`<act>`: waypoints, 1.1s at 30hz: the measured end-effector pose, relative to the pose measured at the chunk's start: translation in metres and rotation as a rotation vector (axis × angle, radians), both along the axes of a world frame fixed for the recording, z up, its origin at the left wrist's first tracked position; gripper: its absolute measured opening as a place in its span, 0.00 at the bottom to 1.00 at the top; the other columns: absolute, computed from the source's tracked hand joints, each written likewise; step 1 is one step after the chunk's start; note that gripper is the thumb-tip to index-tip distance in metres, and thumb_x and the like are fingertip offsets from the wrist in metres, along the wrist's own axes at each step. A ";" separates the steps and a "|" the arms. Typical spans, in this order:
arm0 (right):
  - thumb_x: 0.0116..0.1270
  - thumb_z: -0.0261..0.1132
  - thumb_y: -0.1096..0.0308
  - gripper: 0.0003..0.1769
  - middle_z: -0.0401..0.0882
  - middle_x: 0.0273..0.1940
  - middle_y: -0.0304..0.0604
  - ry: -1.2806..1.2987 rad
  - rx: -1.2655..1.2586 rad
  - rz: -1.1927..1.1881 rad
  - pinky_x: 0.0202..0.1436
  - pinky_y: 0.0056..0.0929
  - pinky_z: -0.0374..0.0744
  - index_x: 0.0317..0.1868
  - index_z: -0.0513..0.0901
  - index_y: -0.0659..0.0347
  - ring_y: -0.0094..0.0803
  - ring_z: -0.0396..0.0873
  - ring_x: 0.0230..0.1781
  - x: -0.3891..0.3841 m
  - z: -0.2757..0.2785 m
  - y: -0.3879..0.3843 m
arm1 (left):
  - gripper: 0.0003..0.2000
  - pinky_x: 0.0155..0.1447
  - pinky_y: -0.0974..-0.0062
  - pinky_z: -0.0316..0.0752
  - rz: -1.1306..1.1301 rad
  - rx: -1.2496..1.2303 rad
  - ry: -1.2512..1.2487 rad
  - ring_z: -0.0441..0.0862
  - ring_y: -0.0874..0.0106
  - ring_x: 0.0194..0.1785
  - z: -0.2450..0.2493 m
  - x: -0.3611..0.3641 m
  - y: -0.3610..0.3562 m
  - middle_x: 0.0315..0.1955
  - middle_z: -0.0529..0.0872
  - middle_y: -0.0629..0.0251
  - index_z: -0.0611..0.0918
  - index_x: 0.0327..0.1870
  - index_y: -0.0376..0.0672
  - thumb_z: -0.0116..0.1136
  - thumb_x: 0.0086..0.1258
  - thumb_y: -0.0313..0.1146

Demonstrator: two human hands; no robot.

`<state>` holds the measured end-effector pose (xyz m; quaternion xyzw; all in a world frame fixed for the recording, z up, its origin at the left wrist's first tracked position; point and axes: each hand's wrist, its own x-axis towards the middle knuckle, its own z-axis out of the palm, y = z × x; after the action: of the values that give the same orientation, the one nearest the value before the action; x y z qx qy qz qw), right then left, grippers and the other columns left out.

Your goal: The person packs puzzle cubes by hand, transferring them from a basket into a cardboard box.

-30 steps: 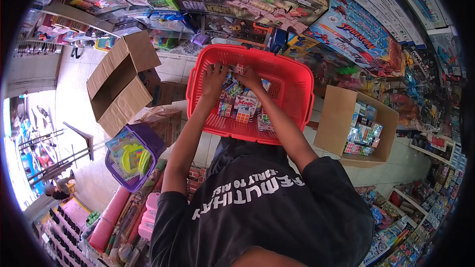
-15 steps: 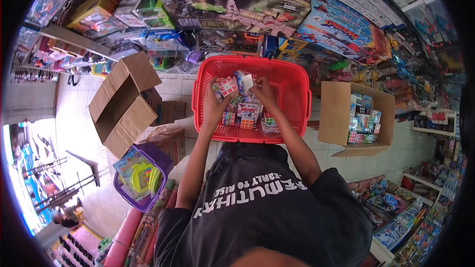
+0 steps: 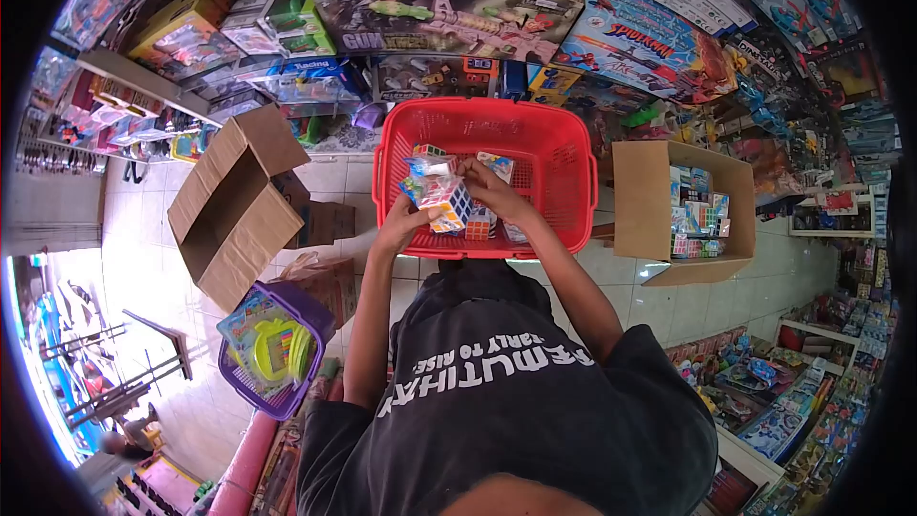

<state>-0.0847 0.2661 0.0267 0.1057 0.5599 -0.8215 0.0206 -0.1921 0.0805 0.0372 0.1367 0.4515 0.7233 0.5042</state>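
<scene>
My left hand (image 3: 405, 222) is closed on a wrapped puzzle cube (image 3: 447, 208) with white, orange and blue faces, held over the left part of a red basket (image 3: 564, 139). My right hand (image 3: 491, 189) pinches at the clear wrapper by the cube's upper right side. More packaged cubes (image 3: 479, 227) lie in the basket below and behind my hands, partly hidden by them.
An open cardboard box (image 3: 642, 201) holding packaged cubes stands at right. Another open carton (image 3: 224, 201) is at left, above a purple basket (image 3: 308, 311) with green toys. Boxed toys (image 3: 449, 19) line the shelf ahead.
The cube in my left hand has turned and now shows its blue face. My right hand has moved a little left and down, and the white-topped pack is no longer between its fingers.
</scene>
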 end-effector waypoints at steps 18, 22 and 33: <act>0.43 0.70 0.53 0.38 0.76 0.52 0.49 -0.319 1.397 0.120 0.51 0.53 0.70 0.56 0.68 0.51 0.45 0.74 0.54 -0.045 -0.113 -0.011 | 0.31 0.61 0.63 0.69 0.198 0.146 -0.048 0.75 0.64 0.57 -0.026 -0.015 -0.026 0.54 0.74 0.55 0.63 0.61 0.34 0.61 0.60 0.37; 0.42 0.70 0.54 0.34 0.77 0.50 0.47 -0.394 1.417 0.189 0.48 0.50 0.73 0.51 0.69 0.53 0.45 0.77 0.50 -0.045 -0.110 -0.014 | 0.30 0.63 0.63 0.67 0.197 0.121 -0.062 0.74 0.64 0.58 -0.026 -0.016 -0.027 0.55 0.74 0.55 0.63 0.61 0.34 0.61 0.61 0.36; 0.61 0.61 0.67 0.19 0.74 0.39 0.37 -0.252 0.381 -0.316 0.36 0.25 0.73 0.51 0.67 0.55 0.24 0.75 0.36 0.003 -0.074 0.042 | 0.31 0.58 0.62 0.73 0.107 0.145 -0.025 0.76 0.63 0.56 -0.026 -0.018 -0.024 0.55 0.73 0.54 0.62 0.62 0.33 0.58 0.62 0.40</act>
<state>-0.0820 0.3077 -0.0473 0.2951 0.6739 -0.6748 -0.0588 -0.2103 0.0568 0.0110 0.1396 0.3983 0.7818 0.4590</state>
